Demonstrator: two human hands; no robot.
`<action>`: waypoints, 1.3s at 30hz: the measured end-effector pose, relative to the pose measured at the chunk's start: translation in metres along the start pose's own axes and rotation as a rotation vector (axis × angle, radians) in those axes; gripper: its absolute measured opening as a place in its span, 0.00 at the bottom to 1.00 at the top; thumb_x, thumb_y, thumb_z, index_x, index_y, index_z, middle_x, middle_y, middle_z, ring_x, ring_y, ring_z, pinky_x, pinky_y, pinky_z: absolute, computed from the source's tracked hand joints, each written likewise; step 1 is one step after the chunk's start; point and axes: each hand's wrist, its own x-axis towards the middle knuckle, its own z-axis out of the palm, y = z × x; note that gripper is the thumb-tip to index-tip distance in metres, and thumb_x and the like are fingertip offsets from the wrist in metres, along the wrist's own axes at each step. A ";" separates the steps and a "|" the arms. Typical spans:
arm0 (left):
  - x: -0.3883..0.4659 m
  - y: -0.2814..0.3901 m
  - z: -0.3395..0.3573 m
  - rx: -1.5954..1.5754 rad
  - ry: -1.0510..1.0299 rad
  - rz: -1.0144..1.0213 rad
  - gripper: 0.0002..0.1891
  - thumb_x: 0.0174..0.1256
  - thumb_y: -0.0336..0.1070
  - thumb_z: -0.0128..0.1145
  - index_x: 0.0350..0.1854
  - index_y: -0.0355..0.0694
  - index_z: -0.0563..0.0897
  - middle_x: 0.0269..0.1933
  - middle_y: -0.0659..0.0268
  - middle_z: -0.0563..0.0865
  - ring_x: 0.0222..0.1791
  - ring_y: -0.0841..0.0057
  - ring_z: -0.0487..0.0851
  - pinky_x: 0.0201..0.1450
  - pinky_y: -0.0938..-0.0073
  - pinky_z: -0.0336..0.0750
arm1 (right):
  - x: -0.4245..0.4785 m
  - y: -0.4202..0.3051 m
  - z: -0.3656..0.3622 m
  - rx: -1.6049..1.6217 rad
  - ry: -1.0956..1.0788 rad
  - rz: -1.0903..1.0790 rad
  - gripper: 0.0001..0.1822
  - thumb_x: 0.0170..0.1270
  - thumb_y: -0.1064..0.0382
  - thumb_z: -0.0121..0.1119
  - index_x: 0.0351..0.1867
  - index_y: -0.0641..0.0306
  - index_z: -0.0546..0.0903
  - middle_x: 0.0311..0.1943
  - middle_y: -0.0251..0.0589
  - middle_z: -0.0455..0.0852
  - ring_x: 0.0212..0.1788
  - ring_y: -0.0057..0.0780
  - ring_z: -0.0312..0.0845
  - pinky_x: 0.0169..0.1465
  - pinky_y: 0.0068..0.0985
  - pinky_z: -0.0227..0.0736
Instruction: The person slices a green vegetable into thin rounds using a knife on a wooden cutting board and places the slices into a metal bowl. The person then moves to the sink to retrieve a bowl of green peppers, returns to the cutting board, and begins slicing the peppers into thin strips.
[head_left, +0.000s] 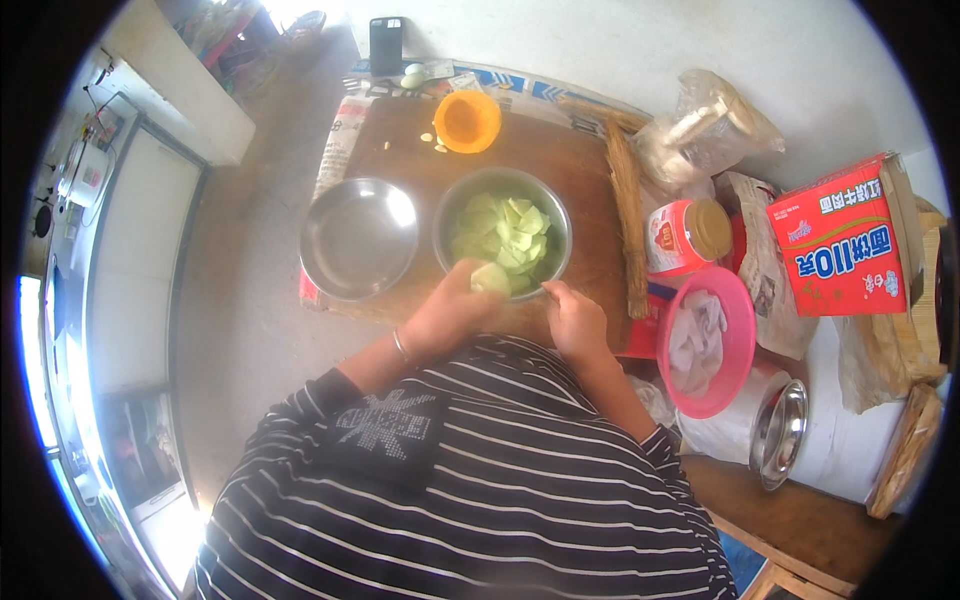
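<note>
My left hand (457, 300) holds a pale green vegetable piece (491, 279) over the near rim of a deep metal bowl (564, 244). Thin pale green slices (517, 232) lie heaped inside that bowl. Just to the right, my right hand (577, 319) is curled around a thin tool, perhaps a small knife (537, 283); little of it shows, and its tip points at the vegetable piece. A second, shallower metal bowl (360, 240) stands to the left with nothing in it. Both bowls rest on a wooden board (592, 195).
Behind the bowls sits a hollowed orange pumpkin piece (480, 142) with pale seeds beside it. A straw whisk (628, 225) lies along the board's right edge. Further right are a gold-lidded jar (675, 236), a pink basin (742, 352) and a red carton (840, 240). A phone (386, 45) leans against the wall.
</note>
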 end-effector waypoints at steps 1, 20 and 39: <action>0.003 -0.002 -0.002 0.023 0.007 0.014 0.21 0.65 0.26 0.63 0.57 0.38 0.69 0.41 0.64 0.80 0.32 0.79 0.79 0.33 0.80 0.75 | 0.000 -0.003 0.000 0.046 0.005 -0.013 0.12 0.64 0.65 0.57 0.48 0.51 0.83 0.32 0.46 0.87 0.35 0.48 0.85 0.36 0.42 0.77; 0.007 0.000 -0.013 0.082 -0.029 0.184 0.27 0.65 0.31 0.63 0.67 0.43 0.71 0.44 0.73 0.81 0.37 0.86 0.76 0.35 0.85 0.70 | -0.003 -0.029 -0.010 0.080 0.005 -0.186 0.15 0.56 0.67 0.61 0.46 0.51 0.83 0.28 0.42 0.85 0.32 0.45 0.83 0.34 0.39 0.77; 0.015 -0.021 -0.021 0.361 0.110 0.188 0.23 0.64 0.24 0.63 0.57 0.38 0.67 0.46 0.61 0.80 0.35 0.78 0.82 0.28 0.80 0.78 | -0.005 -0.034 -0.007 0.002 0.029 -0.230 0.16 0.55 0.67 0.63 0.46 0.49 0.82 0.26 0.39 0.83 0.30 0.44 0.82 0.33 0.38 0.77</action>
